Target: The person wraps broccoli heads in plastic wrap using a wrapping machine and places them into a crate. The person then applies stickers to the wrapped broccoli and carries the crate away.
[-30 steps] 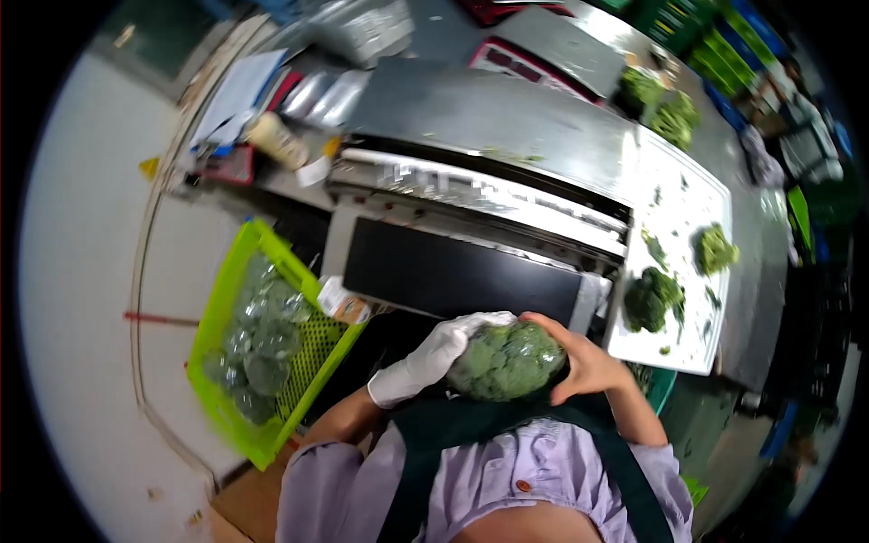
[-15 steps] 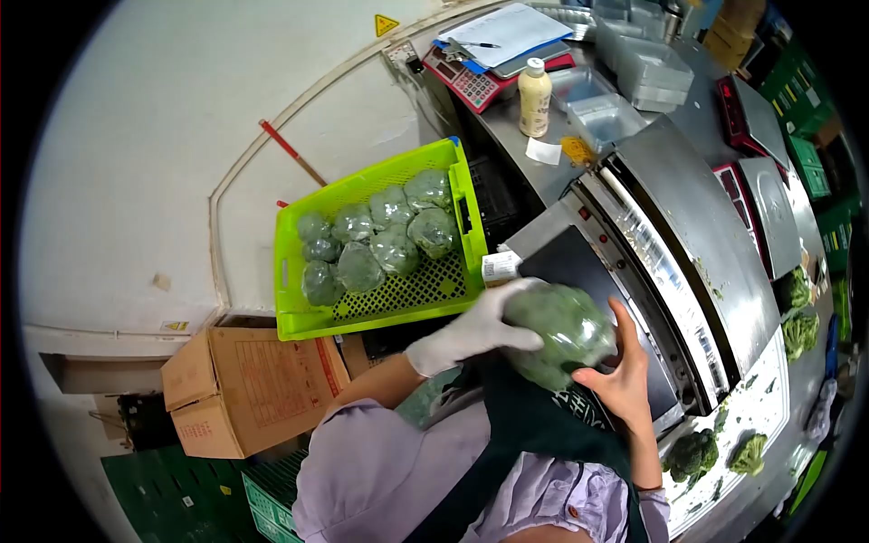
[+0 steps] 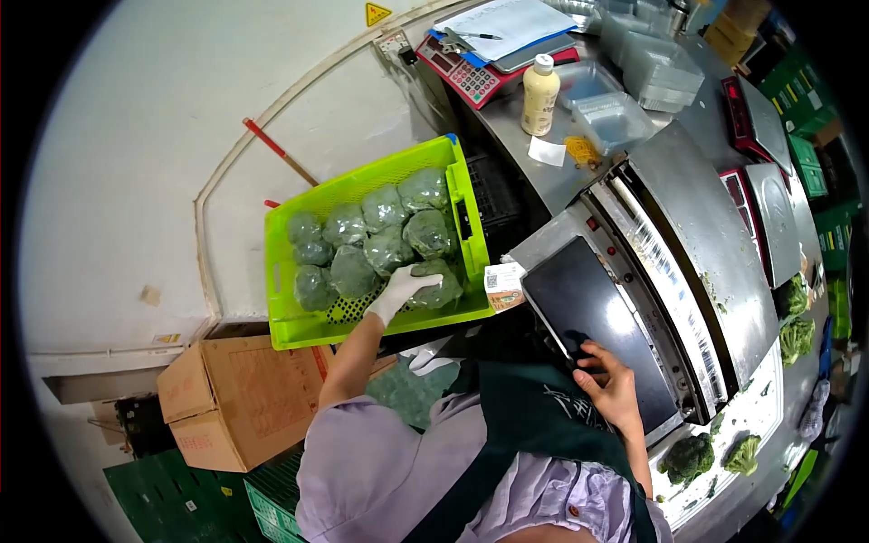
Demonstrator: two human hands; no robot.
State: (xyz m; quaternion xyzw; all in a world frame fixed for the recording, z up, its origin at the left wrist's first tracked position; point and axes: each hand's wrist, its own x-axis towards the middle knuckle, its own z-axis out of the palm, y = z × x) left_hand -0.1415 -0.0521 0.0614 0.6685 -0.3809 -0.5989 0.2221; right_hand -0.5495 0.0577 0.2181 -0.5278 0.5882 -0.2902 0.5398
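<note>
My left hand [image 3: 405, 293], in a white glove, grips a film-wrapped head of broccoli [image 3: 435, 284] at the near right corner inside the lime-green crate [image 3: 380, 332]. Several more wrapped broccoli heads [image 3: 353, 269] sit beside it in the crate. My bare right hand [image 3: 610, 381] is open and holds nothing, its fingers loosely bent. It hovers at the near edge of the black plate [image 3: 588, 303] of the film wrapping machine [image 3: 674, 271]; whether it touches the plate, I cannot tell.
A cardboard box [image 3: 249, 394] stands below the crate. Loose broccoli [image 3: 691, 458] lies on a white board at right. On the steel table are a bottle [image 3: 540, 96], clear plastic trays [image 3: 613, 121], a clipboard [image 3: 516, 29] and red scales [image 3: 759, 226].
My left hand has carried the wrapped broccoli from in front of my chest left into the crate. My right hand has let go of it and dropped slightly beside the machine.
</note>
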